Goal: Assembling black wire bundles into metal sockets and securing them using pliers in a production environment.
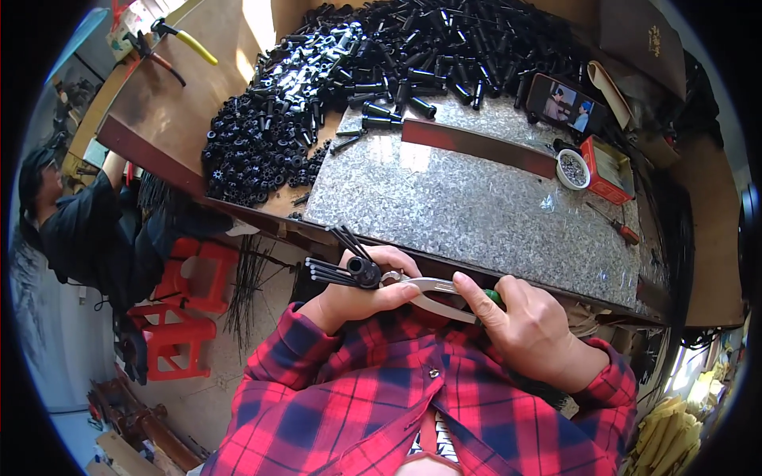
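Observation:
Before my chest, my left hand (355, 303) is closed around a black round hub (364, 271) with a hole in its middle. Several thin black rods (332, 271) stick out from the hub to the left, some with pale tips. My right hand (530, 327) grips pliers (441, 287) with bright metal arms and a green handle. The head of the pliers lies against or just beside the hub, close to my left thumb; whether it bites on anything is too small to tell. Both hands are just off the table's near edge.
A speckled stone slab (444, 198) tops the table, with a metal strip (476, 147) across it. Black tubular parts (413, 47) are heaped behind. At right lie a phone (565, 105), a small bowl (572, 170), a red box (609, 173) and a screwdriver (623, 230). A co-worker (87, 230) sits left near red stools (181, 345).

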{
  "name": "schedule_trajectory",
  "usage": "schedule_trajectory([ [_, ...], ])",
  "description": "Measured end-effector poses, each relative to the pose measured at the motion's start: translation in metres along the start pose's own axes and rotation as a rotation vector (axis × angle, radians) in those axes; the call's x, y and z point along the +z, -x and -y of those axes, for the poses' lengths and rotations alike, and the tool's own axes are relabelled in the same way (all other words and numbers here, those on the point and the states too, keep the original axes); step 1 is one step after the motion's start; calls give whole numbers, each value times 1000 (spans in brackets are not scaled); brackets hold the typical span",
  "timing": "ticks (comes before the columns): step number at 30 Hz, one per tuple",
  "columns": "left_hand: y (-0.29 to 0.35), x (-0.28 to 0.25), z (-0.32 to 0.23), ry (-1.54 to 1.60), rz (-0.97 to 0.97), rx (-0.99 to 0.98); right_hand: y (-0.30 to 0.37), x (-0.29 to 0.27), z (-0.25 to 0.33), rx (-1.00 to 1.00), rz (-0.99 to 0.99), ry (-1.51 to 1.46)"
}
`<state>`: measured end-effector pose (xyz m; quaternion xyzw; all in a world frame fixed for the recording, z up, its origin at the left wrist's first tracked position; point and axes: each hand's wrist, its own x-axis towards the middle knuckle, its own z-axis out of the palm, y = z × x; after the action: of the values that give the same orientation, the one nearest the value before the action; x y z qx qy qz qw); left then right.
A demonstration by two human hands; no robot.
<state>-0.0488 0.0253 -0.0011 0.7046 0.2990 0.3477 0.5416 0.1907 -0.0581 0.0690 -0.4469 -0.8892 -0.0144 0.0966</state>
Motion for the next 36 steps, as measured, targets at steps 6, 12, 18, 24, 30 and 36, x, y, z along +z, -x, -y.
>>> schedule_trajectory([
  [6,10,4,13,84,-262,50,3,12,-19,130,0,-204],
  [12,1,2,10,524,-330,178,23,45,-72,411,-84,3],
  [18,3,-5,2,470,-290,186,64,39,-103,470,-452,-112],
  [24,0,-4,3,439,-282,184,186,57,-166,1111,-443,224],
  [30,-5,2,7,459,-230,173,181,71,-175,1282,-181,162],
  [36,-1,0,7,505,-280,151,157,74,-176,1302,-150,132],
])
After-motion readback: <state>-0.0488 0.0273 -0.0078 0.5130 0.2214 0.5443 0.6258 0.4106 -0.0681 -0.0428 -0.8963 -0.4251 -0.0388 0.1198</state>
